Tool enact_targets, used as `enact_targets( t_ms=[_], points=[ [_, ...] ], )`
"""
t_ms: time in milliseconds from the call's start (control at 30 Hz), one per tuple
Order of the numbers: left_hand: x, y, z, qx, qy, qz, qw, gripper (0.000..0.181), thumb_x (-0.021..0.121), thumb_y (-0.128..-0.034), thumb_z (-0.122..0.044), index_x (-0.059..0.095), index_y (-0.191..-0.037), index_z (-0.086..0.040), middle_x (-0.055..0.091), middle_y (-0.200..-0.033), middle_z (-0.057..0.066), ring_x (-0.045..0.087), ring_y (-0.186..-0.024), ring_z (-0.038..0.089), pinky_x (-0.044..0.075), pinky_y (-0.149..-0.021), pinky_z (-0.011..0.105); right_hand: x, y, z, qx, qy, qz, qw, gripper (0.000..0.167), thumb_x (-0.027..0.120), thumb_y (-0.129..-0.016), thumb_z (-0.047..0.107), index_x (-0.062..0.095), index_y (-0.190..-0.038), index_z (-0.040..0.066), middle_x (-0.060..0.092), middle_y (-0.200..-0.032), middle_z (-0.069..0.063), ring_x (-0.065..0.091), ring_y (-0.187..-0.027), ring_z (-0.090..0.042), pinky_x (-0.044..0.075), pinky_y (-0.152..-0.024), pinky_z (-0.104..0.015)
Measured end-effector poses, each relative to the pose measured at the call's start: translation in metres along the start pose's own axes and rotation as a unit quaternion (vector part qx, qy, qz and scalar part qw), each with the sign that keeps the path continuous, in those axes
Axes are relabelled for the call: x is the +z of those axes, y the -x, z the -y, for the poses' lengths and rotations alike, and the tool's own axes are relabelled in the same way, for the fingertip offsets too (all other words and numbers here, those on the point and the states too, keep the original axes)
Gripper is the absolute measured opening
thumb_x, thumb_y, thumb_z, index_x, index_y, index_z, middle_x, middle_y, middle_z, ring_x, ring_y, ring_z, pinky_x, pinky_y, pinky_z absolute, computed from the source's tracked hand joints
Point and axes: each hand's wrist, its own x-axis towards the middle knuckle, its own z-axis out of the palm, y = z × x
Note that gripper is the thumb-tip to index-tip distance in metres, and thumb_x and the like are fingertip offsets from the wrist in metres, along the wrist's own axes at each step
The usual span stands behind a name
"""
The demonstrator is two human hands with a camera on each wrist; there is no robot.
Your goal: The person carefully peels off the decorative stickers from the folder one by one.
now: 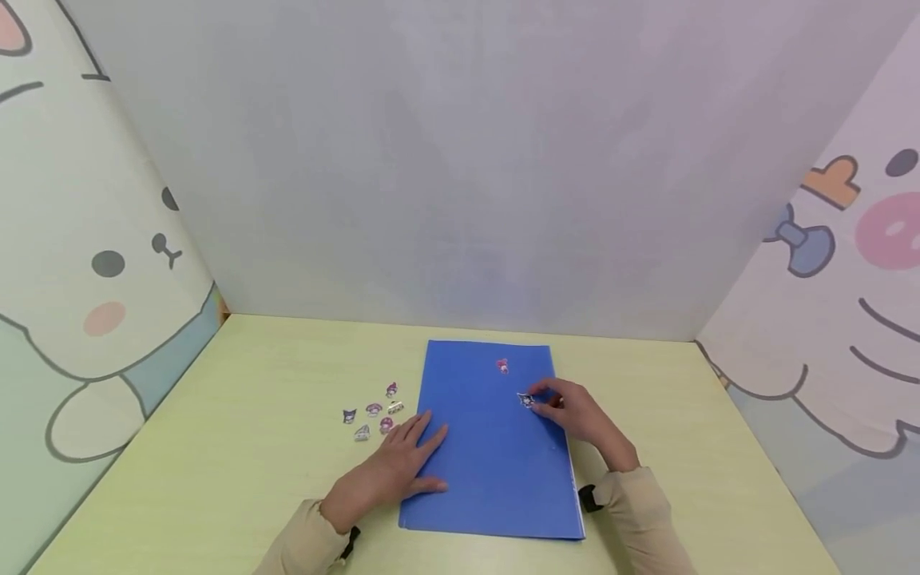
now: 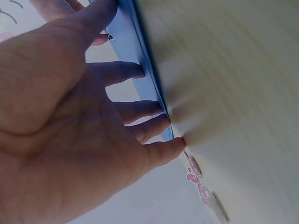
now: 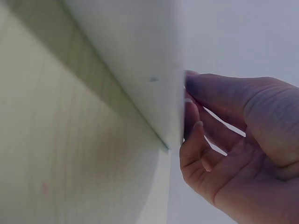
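A blue folder point(image 1: 496, 487) lies upright on the table in front of me. My left hand point(image 1: 388, 471) rests on its left edge with the fingers spread; in the left wrist view the fingertips touch along that edge. Over the folder's upper right part, my right hand point(image 1: 578, 411) pinches a small black-and-white cartoon sticker point(image 1: 525, 400) between thumb and finger, at the blue surface. Whether the sticker is stuck down I cannot tell. Above it, a pink cartoon sticker point(image 1: 502, 366) lies on the folder. In the right wrist view the right hand's fingers point(image 3: 191, 116) are bent and hide the sticker.
Several cartoon stickers point(image 1: 374, 410) lie loose on the pale yellow table point(image 1: 273, 399), left of the folder and close to my left fingertips. A plain grey-white wall point(image 1: 460, 184) rises behind the table. Panels with cartoon animals stand at both sides.
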Motion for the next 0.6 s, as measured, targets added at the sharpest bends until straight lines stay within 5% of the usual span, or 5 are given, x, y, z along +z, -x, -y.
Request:
enact_targets(
  t_ms=[367, 600],
  points=[
    [-0.0022, 0.0013, -0.0026, 0.0, 0.0, -0.001, 1.0, 0.08, 0.069, -0.0966, -0.044, 0.041, -0.154, 0.003, 0.029, -0.159, 0.034, 0.029, -0.147, 0.05, 0.029, -0.114, 0.066, -0.0066, -0.0011, -0.0011, -0.078, -0.002, 0.028, 0.9966, 0.018, 0.066, -0.098, 0.001, 0.073, -0.115, -0.001, 0.069, -0.106, -0.01, 0.055, -0.082, -0.013, 0.049, -0.069, -0.027],
    [-0.0021, 0.0018, -0.0027, 0.005, -0.004, -0.003, 1.0, 0.078, 0.069, -0.0972, -0.044, 0.041, -0.154, 0.003, 0.03, -0.159, 0.034, 0.03, -0.146, 0.05, 0.03, -0.113, 0.066, -0.0087, -0.0024, 0.0027, -0.089, 0.004, 0.04, 0.9952, 0.019, 0.064, -0.1, 0.0, 0.073, -0.115, -0.004, 0.069, -0.11, -0.013, 0.061, -0.095, -0.022, 0.053, -0.078, -0.032]
  ],
)
